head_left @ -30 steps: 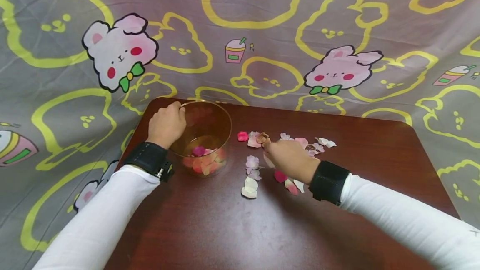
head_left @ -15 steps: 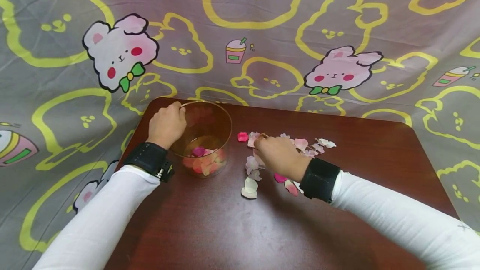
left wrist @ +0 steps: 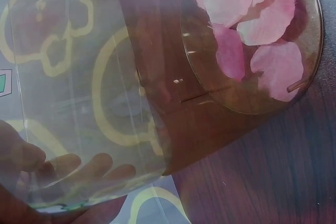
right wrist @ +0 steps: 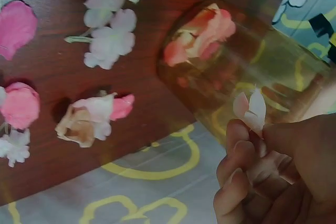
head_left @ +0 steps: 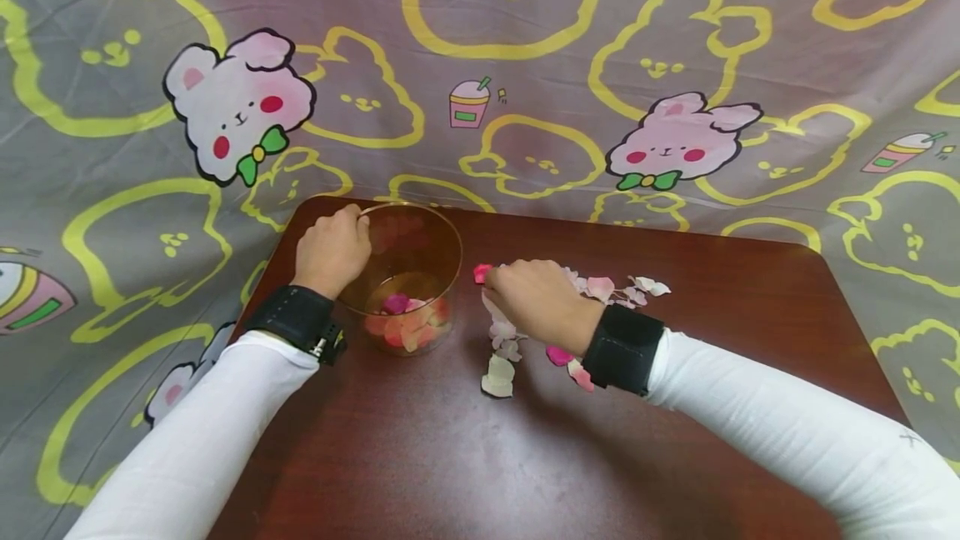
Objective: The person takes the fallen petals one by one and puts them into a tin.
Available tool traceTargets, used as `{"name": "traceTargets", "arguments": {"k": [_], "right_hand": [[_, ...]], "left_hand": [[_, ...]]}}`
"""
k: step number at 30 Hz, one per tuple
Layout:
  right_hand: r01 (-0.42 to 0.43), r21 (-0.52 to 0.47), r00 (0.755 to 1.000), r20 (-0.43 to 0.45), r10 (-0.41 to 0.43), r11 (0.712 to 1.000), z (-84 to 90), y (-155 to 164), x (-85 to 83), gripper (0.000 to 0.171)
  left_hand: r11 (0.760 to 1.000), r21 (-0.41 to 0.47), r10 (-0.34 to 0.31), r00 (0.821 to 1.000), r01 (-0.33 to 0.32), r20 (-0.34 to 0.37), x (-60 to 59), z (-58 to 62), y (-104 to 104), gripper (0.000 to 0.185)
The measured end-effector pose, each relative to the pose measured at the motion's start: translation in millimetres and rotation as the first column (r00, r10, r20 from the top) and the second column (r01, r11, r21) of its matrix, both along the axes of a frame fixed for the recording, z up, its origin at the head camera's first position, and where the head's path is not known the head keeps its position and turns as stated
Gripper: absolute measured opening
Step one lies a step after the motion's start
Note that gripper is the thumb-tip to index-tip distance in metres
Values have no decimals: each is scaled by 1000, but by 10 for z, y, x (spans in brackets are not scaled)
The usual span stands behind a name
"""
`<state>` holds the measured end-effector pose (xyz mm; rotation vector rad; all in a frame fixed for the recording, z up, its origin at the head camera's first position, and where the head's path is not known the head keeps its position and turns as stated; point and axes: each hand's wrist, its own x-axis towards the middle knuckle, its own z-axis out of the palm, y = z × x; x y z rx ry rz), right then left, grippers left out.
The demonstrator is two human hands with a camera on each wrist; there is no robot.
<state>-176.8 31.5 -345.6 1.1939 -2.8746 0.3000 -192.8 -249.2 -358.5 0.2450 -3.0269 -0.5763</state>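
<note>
My left hand [head_left: 332, 252] grips the rim of a clear amber bucket [head_left: 442, 277] at the table's left; its fingers [left wrist: 94, 166] show through the wall in the left wrist view. Inside, several pink and orange petals [head_left: 408, 327] lie on the bottom. Between thumb and forefinger, my right hand [head_left: 543, 302] pinches a pale pink-white petal [right wrist: 254, 109]. It is raised over the table, to the right of the bucket. The head view hides this petal behind the hand. Below in the right wrist view lie a brown petal [right wrist: 77, 125] and a pink-white blossom cluster [right wrist: 113, 38].
More loose petals lie right of the bucket: a bright pink one [head_left: 482, 273], cream ones [head_left: 498, 377], a magenta one [head_left: 558, 355] and white ones [head_left: 652, 285]. Behind the dark wooden table [head_left: 420, 457] hangs a cartoon-print curtain [head_left: 540, 82].
My right hand has lifted from among the petals and moved left toward the bucket with the pale petal. My left hand and the bucket have stayed in place.
</note>
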Motion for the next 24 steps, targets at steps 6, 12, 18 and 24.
{"name": "traceTargets", "arguments": {"k": [6,12,18,24], "right_hand": [[-9,-30,999,32,10,1000,146,-101,4,23],[-24,-34,1000,19,25,999,255,-229,10,23],[-27,-25,1000,-14,27,999,334,-352,26,23],[-26,-43,1000,-19,25,999,393,-462,16,22]], "left_hand": [[1000,-2,0,1000,0,1,-5,-13,-2,37],[1000,-2,5,1000,-5,5,3,-8,-4,37],[1000,-3,3,1000,-3,-4,-3,-16,-12,37],[1000,-2,3,1000,-3,-1,-7,-18,-15,36]]}}
